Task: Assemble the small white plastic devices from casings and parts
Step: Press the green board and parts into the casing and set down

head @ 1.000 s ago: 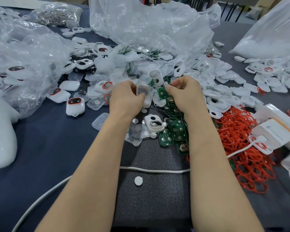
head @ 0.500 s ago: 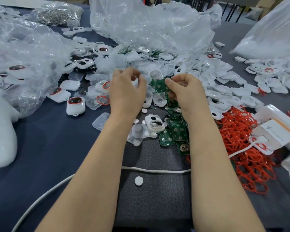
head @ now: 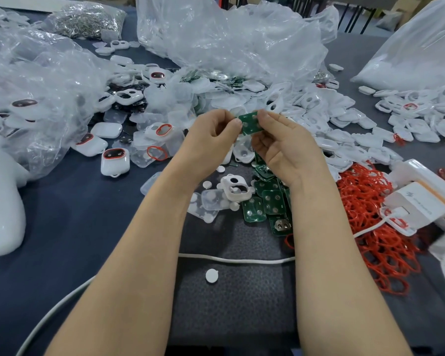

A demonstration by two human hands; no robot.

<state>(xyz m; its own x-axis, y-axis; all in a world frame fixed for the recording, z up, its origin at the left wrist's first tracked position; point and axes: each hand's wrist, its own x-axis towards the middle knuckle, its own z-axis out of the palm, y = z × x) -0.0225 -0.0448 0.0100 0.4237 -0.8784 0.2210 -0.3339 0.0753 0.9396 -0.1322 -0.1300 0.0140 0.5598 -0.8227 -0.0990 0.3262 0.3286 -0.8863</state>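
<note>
A small green circuit board with round metal pads is held up between both hands above the parts pile. My left hand pinches its left edge with curled fingers. My right hand pinches its top right corner between thumb and fingertip. Below the hands lie more green boards, a white casing with two holes, and clear membrane pads. A heap of white casings spreads behind and to the right. An assembled white device with a red ring stands at the left.
Red rubber rings are piled at the right beside a white charger box. A white cable crosses the dark mat near me. Crumpled plastic bags lie behind and at the left. A loose white disc rests on the mat.
My left hand let go of the white casing it held and came up to the green board. My right hand lifted the board from the pile; both hands now pinch it.
</note>
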